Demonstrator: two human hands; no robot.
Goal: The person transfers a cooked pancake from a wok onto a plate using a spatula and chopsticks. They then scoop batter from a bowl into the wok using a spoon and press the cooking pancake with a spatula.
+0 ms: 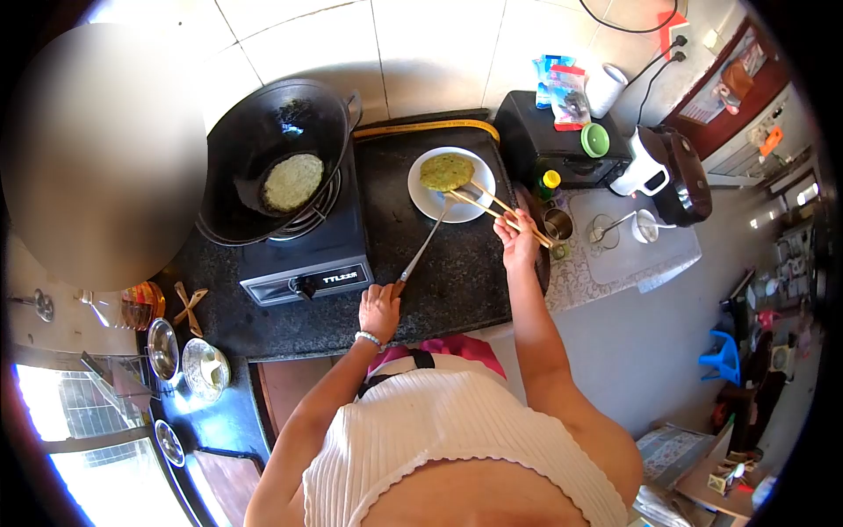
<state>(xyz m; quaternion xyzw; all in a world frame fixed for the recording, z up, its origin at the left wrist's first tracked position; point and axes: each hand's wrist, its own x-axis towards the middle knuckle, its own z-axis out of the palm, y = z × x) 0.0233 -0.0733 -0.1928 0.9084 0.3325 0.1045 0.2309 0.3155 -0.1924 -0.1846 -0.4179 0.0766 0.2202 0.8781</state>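
A greenish round pancake (446, 172) lies on a white plate (426, 200) on the dark counter. My right hand (520, 239) holds a pair of wooden chopsticks (493, 205), their tips at the pancake's lower edge. In my left hand (379, 312) is the handle of a metal spatula (422, 249); its far end reaches the plate beside the chopstick tips. To the left, a paler pancake (294, 182) lies in the black wok (241, 140), which stands on the gas stove (307, 263).
Right of the plate stand a black oven (527, 132), a yellow-capped bottle (550, 180), a metal cup (557, 223) and glasses. Bowls (205, 369), an oil bottle (140, 305) and wooden clips (190, 307) are at the left. A blurred round patch covers the upper left.
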